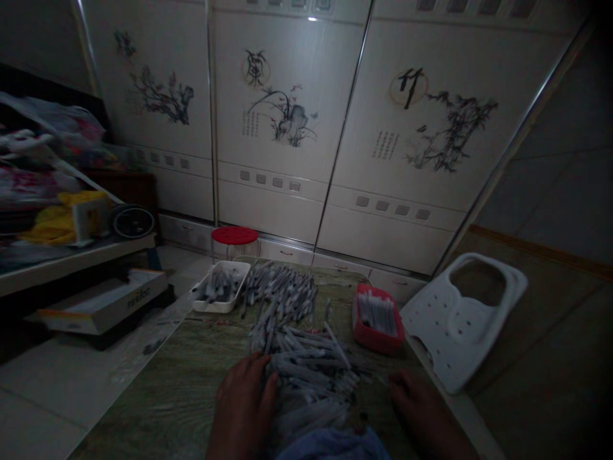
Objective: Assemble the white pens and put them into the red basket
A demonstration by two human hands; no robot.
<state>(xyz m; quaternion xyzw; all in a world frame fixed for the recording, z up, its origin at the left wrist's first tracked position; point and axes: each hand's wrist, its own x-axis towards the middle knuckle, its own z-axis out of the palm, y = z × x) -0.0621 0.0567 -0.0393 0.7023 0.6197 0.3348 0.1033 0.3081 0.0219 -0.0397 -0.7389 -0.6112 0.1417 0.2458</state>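
Note:
A large pile of thin translucent tubes with dark parts (pixel 306 364) spreads over the wooden-patterned table (pixel 177 383). At the pile's left edge rests my left hand (pixel 246 396), palm down, thumb and fingers apart, touching the nearest tubes. My right hand (pixel 412 396) lies on the table to the right of the pile, dim and blurred; its fingers look curled, and what they hold, if anything, is hidden. Behind it a red basket (pixel 380 338) holds upright-packed tubes. A white tray (pixel 218 306) with more tubes stands at the table's far left.
Beyond the table are a red round stool (pixel 234 236) and sliding cabinet doors (pixel 282 204). A white plastic chair (pixel 454 319) is at the right. On the left, an open box (pixel 105 306) lies beneath a cluttered bench (pixel 76 255). Blue cloth (pixel 335 445) shows at the bottom.

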